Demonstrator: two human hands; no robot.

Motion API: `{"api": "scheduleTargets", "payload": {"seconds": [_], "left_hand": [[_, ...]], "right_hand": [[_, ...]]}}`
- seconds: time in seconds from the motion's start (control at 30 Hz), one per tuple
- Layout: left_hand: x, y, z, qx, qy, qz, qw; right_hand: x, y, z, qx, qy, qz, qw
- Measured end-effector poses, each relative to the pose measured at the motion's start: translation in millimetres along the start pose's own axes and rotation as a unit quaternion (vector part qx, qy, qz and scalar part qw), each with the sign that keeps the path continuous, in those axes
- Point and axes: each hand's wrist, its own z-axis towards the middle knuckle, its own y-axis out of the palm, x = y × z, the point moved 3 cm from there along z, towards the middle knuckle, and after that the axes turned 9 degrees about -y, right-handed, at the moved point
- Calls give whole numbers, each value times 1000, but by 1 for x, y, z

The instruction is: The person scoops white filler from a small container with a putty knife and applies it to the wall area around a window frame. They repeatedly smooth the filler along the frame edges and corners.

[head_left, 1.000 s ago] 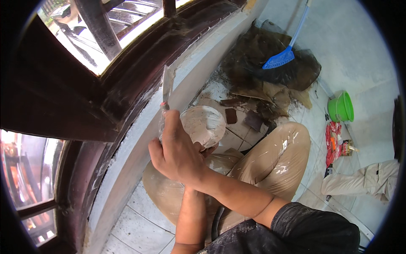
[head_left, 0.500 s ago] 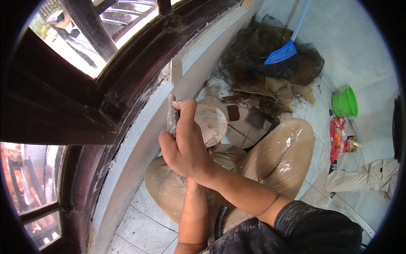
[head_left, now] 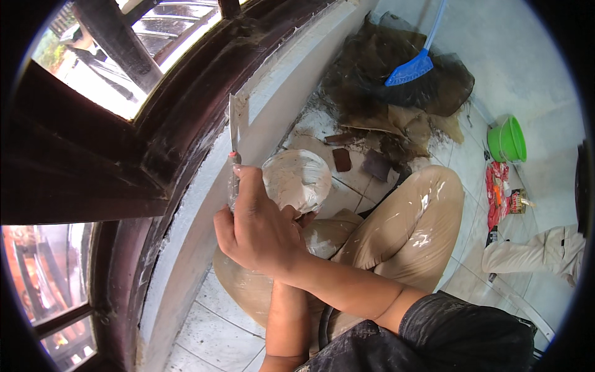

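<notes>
"Where's the tool?"

"The thin, flat-bladed putty knife with a grey, smeared handle and a red collar [head_left: 234, 162] is at ten o'clock from the middle, blade pointing to twelve. The right hand [head_left: 263, 226] is closed around its handle."

"Is the blade touching that pale, rough-edged wall ledge [head_left: 192, 239]?"

"It overlaps the ledge in view; I can't tell whether they touch."

"And the other hand?"

"The left hand [head_left: 305, 218] grips the near rim of a round bowl of creamy white paste [head_left: 296, 181], just beside the knife. Most of that hand is hidden, because the right forearm crosses over the left."

"What lies around the bowl?"

"At six to four o'clock, the person's folded legs in tan, white-splashed trousers [head_left: 412, 226]. Near two, a small brown square piece [head_left: 341, 159] on the white floor tiles [head_left: 201, 319]."

"Further out?"

"Between one and two, crumpled dark, see-through sheeting [head_left: 353, 74] with a blue plastic broom-like head on a pale blue pole [head_left: 410, 70] over it. Near three, a bright green plastic bucket [head_left: 505, 141]; just past that, another person's light-trousered leg [head_left: 533, 253]. From nine to eleven, a dark brown wooden window frame [head_left: 80, 164]."
</notes>
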Motion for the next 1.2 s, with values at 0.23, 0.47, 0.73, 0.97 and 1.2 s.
{"api": "scheduleTargets", "payload": {"seconds": [0.23, 0.47, 0.73, 0.97, 1.2], "left_hand": [[11, 8, 9, 51, -36, 60, 996], [12, 9, 25, 47, -66, 18, 997], [9, 10, 25, 45, -75, 3, 996], [9, 5, 29, 51, -76, -9, 996], [-6, 6, 22, 35, -59, -42, 997]], "right_hand": [[17, -2, -1, 112, 13, 178, 978], [24, -19, 4, 154, 96, 304, 935], [13, -23, 13, 154, 99, 353, 918], [7, -34, 19, 167, 128, 361, 909], [9, -18, 32, 106, 24, 201, 974]]}}
